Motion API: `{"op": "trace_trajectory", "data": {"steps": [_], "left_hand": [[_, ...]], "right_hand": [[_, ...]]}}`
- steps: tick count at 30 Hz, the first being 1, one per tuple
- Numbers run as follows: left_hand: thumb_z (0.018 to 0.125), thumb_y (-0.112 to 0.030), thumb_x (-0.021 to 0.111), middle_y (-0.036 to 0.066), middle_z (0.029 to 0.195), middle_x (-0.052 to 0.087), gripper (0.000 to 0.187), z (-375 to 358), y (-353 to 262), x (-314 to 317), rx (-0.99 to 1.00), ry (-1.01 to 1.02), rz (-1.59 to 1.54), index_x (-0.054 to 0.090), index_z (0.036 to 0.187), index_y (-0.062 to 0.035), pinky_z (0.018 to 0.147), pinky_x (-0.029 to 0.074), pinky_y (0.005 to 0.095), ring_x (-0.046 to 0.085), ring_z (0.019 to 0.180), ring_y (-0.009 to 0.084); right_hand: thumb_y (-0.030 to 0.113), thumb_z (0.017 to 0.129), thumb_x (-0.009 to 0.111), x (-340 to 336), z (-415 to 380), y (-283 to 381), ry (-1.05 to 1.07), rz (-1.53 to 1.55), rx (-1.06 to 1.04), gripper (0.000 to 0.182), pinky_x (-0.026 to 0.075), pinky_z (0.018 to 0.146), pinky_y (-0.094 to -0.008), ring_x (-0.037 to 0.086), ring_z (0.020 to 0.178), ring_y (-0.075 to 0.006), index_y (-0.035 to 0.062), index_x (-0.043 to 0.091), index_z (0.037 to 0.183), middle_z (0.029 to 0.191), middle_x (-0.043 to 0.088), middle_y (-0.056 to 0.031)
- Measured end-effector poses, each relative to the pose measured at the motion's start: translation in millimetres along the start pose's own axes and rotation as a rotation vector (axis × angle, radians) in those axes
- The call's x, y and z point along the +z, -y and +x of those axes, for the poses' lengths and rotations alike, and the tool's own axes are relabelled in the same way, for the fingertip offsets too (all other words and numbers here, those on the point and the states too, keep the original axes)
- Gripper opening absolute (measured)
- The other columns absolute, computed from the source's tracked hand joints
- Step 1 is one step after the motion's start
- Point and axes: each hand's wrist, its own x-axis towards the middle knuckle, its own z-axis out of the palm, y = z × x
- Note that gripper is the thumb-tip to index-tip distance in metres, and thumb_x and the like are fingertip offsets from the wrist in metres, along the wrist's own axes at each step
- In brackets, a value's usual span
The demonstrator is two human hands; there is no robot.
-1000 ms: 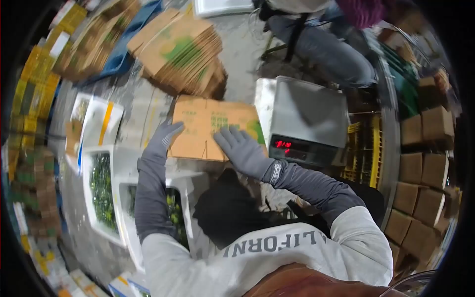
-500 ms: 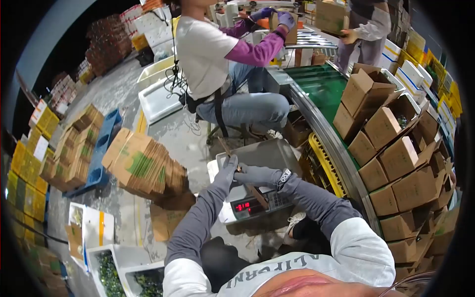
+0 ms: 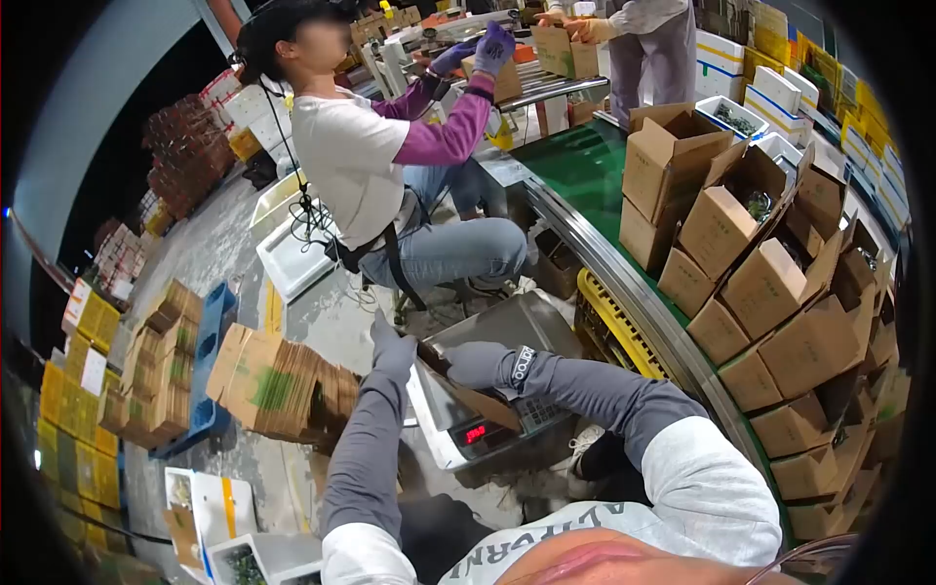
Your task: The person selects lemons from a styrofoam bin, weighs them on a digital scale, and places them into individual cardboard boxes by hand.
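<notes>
Grey concrete floor (image 3: 195, 244), green conveyor belt (image 3: 575, 166) right; near left, a white foam box (image 3: 275, 554) holds greenery (image 3: 241, 564). Centre, over the grey scale (image 3: 526, 327), grey-gloved right hand (image 3: 485, 369) grips flat brown cardboard (image 3: 485, 403); grey-gloved left hand (image 3: 392, 351) beside it, fingers straight, hold unclear.

Left hand (image 3: 393, 353): gloved in grey
Right hand (image 3: 478, 367): gloved in grey
Right wrist: pale lettering (image 3: 525, 367)
Arm sleeves (image 3: 614, 395): dark grey, wrinkled
Shirt (image 3: 697, 473): white, short-sleeved, dark capitals (image 3: 546, 532) across the chest
Trousers (image 3: 437, 522): black
Shoe (image 3: 584, 444): pale
</notes>
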Motion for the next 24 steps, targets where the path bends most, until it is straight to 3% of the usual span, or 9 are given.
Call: {"op": "trace_trajectory", "data": {"steps": [4,7,14,16,17,19,20,22,24], "left_hand": [[0.065,-0.009,0.064,0.02,0.115,0.051,0.06,-12.2,-34.0,-48.0,0.081,0.585,0.148,0.049,0.123,-0.0026,0.089,0.046,0.0355,0.053,0.105,0.0359],[0.072,-0.016,0.06,0.016,0.11,0.055,0.052,-46.4,-39.5,-30.7,0.517,0.419,0.608,0.049,0.122,-0.0056,0.088,0.044,0.039,0.055,0.101,0.0328],[0.076,-0.03,0.064,0.01,0.102,0.064,0.03,-19.3,-59.6,-25.8,0.419,0.742,0.969,0.067,0.101,-0.0157,0.088,0.044,0.0396,0.056,0.1,0.0312],[0.073,-0.044,0.063,0.013,0.105,0.063,0.042,-3.9,-22.8,-27.6,0.704,0.871,0.507,0.067,0.099,-0.0108,0.085,0.046,0.0394,0.06,0.101,0.0295],[0.071,-0.038,0.066,0.014,0.101,0.064,0.04,-12.9,-32.7,-29.8,0.358,0.977,0.1,0.067,0.098,-0.0089,0.082,0.047,0.0389,0.061,0.098,0.0304],[0.067,-0.028,0.071,0.017,0.094,0.066,0.036,-22.4,-47.7,-33.5,0.087,0.968,-0.139,0.066,0.095,-0.0052,0.078,0.049,0.0381,0.062,0.091,0.0323],[0.071,-0.025,0.068,0.014,0.088,0.066,0.029,-9.0,-14.1,-11.4,0.726,0.685,0.429,0.067,0.093,-0.0052,0.078,0.049,0.0387,0.063,0.086,0.0315],[0.075,-0.025,0.063,0.008,0.109,0.061,0.031,-13.6,-7.7,4.3,0.695,0.505,1.214,0.063,0.103,-0.0098,0.084,0.047,0.0352,0.057,0.102,0.0259],[0.081,-0.029,0.058,0.007,0.115,0.057,0.036,-19.1,-18.3,15.2,0.58,0.397,1.059,0.059,0.111,-0.0086,0.088,0.045,0.0369,0.054,0.106,0.0254]], "right_hand": [[0.023,0.08,0.047,-15.0,18.2,-25.5,-0.17,0.043,0.07,0.029,0.047,0.081,-0.0437,0.062,0.09,-0.0377,0.0011,0.065,0.087,0.09,0.065,-0.0217],[0.019,0.081,0.047,-12.3,38.9,-42.1,-0.246,-0.042,0.099,0.029,0.05,0.076,-0.0437,0.064,0.083,-0.0362,-0.0015,0.065,0.09,0.088,0.066,-0.0219],[0.031,0.084,0.056,-42.7,-47.4,31.0,-0.387,0.094,-0.066,0.041,0.047,0.084,-0.0416,0.058,0.1,-0.0337,0.0078,0.051,0.117,0.111,0.059,-0.0162],[0.036,0.088,0.054,-32.1,-73.3,45.3,-0.218,0.34,-0.077,0.044,0.045,0.089,-0.0395,0.055,0.106,-0.0325,0.0098,0.049,0.123,0.117,0.057,-0.0153],[0.038,0.091,0.05,-5.1,-56.3,33.7,-0.267,0.442,-0.22,0.045,0.043,0.092,-0.0388,0.055,0.107,-0.0318,0.0104,0.048,0.126,0.119,0.055,-0.0153],[0.038,0.094,0.045,6.2,-39.8,22.0,-0.371,0.443,-0.16,0.044,0.041,0.095,-0.0372,0.053,0.113,-0.0295,0.0087,0.048,0.126,0.122,0.054,-0.0155],[0.037,0.093,0.044,35.9,1.3,1.7,-0.564,0.529,-0.191,0.042,0.042,0.094,-0.0376,0.054,0.11,-0.0311,0.0084,0.05,0.124,0.12,0.056,-0.0161],[0.033,0.093,0.043,90.6,76.4,-40.7,-0.707,0.598,-0.17,0.04,0.042,0.092,-0.0385,0.056,0.105,-0.0329,0.0063,0.052,0.121,0.115,0.058,-0.0179],[0.031,0.091,0.044,96.5,108.1,-51.4,-0.635,0.664,-0.126,0.039,0.042,0.09,-0.0394,0.057,0.101,-0.0331,0.0034,0.052,0.118,0.11,0.059,-0.0195]]}}
